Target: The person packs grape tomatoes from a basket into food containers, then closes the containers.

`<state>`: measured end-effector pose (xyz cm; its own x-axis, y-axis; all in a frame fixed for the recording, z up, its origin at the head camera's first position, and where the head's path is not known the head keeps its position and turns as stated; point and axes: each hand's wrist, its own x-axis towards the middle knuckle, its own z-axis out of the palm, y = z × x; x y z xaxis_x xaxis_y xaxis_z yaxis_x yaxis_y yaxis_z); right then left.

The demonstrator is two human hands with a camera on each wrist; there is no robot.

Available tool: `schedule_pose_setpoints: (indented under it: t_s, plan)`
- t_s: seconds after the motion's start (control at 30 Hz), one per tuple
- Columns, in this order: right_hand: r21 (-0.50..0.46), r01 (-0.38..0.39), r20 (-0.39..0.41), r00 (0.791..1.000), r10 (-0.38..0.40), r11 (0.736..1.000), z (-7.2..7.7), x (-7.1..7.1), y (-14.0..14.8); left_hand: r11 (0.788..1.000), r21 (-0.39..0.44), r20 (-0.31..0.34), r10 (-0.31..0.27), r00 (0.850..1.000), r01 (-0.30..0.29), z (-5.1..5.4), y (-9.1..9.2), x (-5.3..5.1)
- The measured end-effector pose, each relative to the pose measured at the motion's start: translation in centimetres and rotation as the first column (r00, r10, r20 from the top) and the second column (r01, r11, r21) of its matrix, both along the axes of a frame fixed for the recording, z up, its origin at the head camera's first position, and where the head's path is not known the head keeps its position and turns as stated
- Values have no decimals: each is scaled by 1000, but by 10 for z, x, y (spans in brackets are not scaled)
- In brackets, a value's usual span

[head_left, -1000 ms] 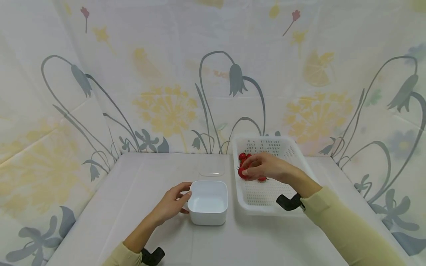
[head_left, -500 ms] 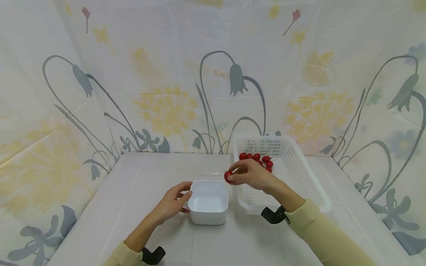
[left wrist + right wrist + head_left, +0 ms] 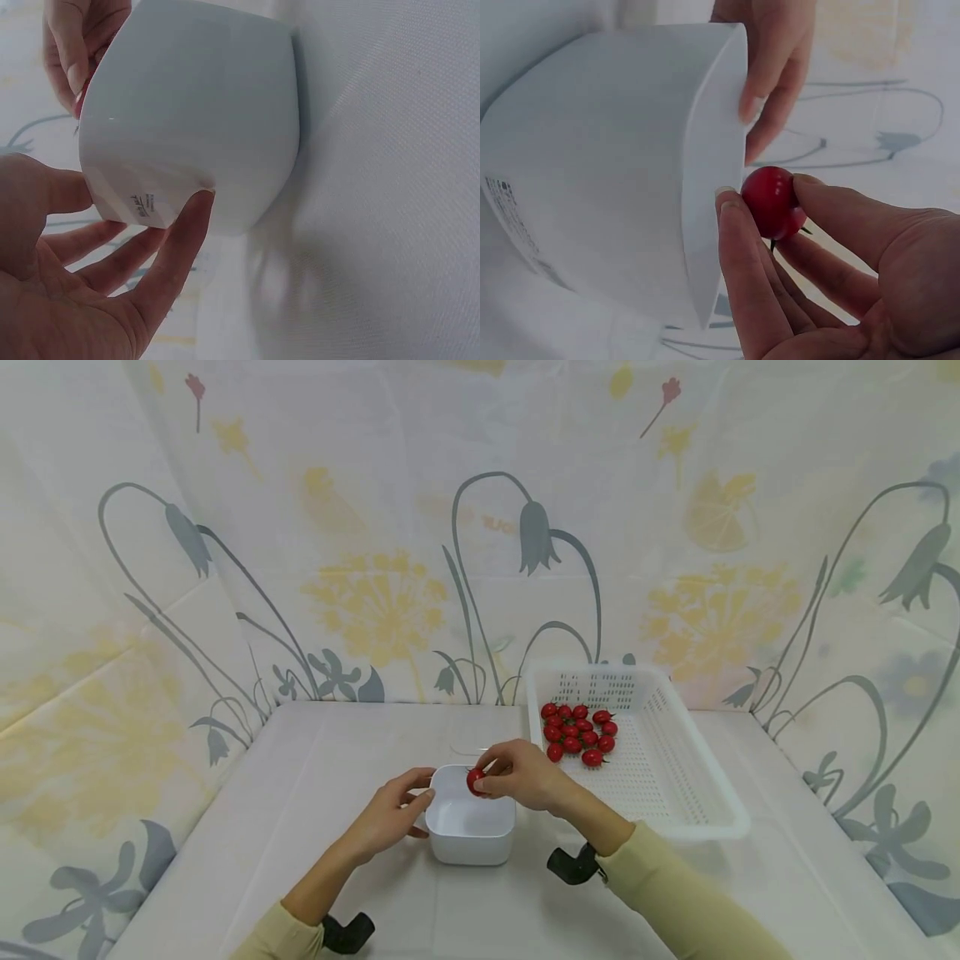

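A white rounded-square container (image 3: 472,850) stands on the table. At its left side my left hand (image 3: 386,814) holds it, the thumb at the rim and the other fingers against the outer wall. In the left wrist view, one fingertip of the left hand (image 3: 97,277) presses the wall near a small printed mark. My right hand (image 3: 528,774) is over the container's far right part. Between thumb and fingers it pinches a red cherry tomato (image 3: 769,199) with a green stem end, at the container's opening. No other tomato shows inside the container.
Right of the container, a white perforated basket (image 3: 697,752) holds several cherry tomatoes (image 3: 572,745) in its left part. A clear, thin-edged piece (image 3: 467,750) lies behind the container. A patterned cloth (image 3: 375,527) hangs behind the table.
The right hand has carried a cherry tomato out of the basket, leftward over the basket's edge, to the container. The left hand stays at the container's left side.
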<state>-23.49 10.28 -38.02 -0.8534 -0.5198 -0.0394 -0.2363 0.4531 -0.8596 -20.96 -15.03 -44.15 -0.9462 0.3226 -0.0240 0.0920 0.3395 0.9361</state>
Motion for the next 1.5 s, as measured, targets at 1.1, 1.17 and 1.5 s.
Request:
schedule_pose_setpoints:
  t_s: [1.1, 1.17, 1.5]
  plan:
    - [266, 46, -235, 972, 18, 963, -42, -6, -61, 1000, 14, -16, -3, 1000, 4, 3, 1, -1]
    - [251, 47, -225, 974, 11, 967, -46, -6, -63, 1000, 15, -19, -4, 1000, 4, 3, 1, -1]
    - [266, 94, -221, 975, -34, 959, -56, -7, -68, 999, 31, -9, -26, 1000, 26, 5, -1, 0]
